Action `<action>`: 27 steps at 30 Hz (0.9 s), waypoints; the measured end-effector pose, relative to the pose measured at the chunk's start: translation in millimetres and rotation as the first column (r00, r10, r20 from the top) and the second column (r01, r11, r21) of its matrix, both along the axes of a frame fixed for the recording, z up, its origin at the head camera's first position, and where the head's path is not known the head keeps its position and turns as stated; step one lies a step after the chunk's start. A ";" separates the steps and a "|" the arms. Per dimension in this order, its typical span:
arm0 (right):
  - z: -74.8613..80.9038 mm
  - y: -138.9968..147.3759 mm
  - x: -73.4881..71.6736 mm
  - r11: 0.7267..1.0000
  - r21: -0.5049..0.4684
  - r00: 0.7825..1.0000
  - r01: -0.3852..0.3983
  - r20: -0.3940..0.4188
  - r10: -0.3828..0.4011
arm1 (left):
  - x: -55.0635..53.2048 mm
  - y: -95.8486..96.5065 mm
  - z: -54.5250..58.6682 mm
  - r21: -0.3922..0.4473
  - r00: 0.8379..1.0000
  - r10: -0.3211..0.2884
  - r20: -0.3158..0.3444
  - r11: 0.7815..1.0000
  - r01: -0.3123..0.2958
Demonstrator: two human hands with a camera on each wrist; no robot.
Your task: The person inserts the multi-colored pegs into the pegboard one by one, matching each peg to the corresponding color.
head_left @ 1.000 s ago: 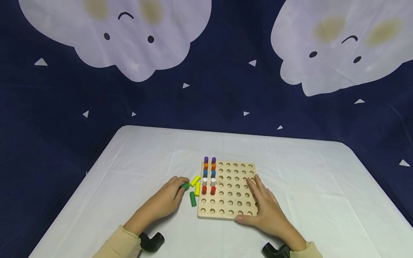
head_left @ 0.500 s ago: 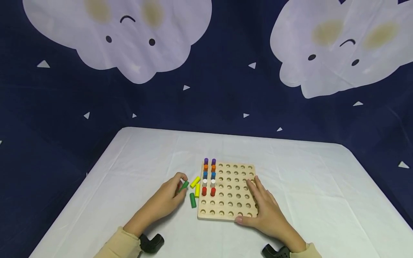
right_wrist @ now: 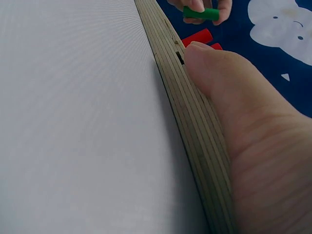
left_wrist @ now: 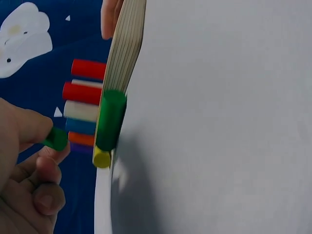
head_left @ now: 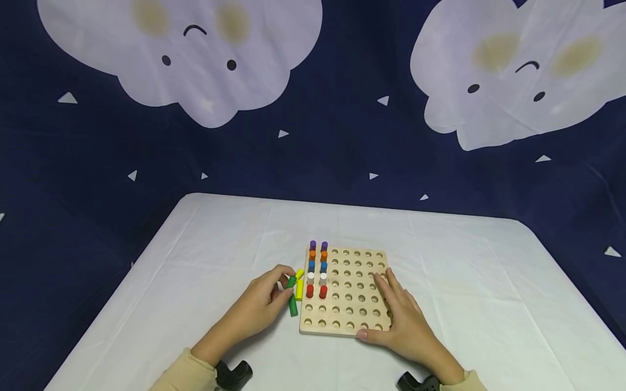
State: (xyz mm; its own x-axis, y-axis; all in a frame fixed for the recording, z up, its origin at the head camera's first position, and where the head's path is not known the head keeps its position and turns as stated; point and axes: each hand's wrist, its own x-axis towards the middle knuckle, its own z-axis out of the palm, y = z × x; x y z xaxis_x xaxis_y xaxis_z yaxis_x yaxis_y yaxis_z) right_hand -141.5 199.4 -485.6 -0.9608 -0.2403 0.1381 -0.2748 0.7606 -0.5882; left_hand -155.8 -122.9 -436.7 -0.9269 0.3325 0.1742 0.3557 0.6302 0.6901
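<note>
My left hand (head_left: 254, 304) pinches a green peg (head_left: 291, 282) between thumb and fingers, just left of a wooden pegboard (head_left: 342, 317). The left wrist view shows that held green peg (left_wrist: 57, 140) tilted, above the loose ones. My right hand (head_left: 408, 320) rests on the board's near right corner, thumb along the front edge, fingers over the right side. In the two leftmost columns stand paired pegs: purple (head_left: 313, 244), orange (head_left: 312, 255), blue (head_left: 311, 266), white (head_left: 310, 278) and red (head_left: 310, 291). Other visible holes are bare.
Another green peg (head_left: 293, 307) and two yellow pegs (head_left: 299, 290) lie by the board's left edge. A white cloth (head_left: 235, 228) covers the table. Behind it hangs a dark blue backdrop (head_left: 313, 157) with clouds. A black device (head_left: 235, 374) sits at my left wrist.
My left hand has lifted the green peg, turned it more upright and carried it right, over the other loose pegs. The right hand and board have stayed put.
</note>
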 end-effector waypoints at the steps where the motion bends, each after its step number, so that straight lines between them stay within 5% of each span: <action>1: 0.3 0.1 0.0 1.000 0.000 1.000 -0.001 -0.001 0.001 | 0.8 1.6 0.6 0.007 1.000 -0.012 0.001 1.000 0.012; 11: 0.8 0.5 0.3 1.000 0.005 1.000 0.001 0.000 -0.001 | 6.5 21.0 -0.8 0.056 0.995 -0.095 -0.039 0.994 0.097; 21: 0.3 0.5 -0.4 1.000 0.011 1.000 0.007 0.014 -0.007 | 5.4 43.3 -5.8 0.023 0.987 -0.160 -0.001 0.987 0.160; 27: 0.2 0.0 -0.3 1.000 0.017 1.000 0.008 0.015 -0.008 | 5.7 49.6 -7.5 -0.029 0.987 -0.157 -0.035 0.987 0.156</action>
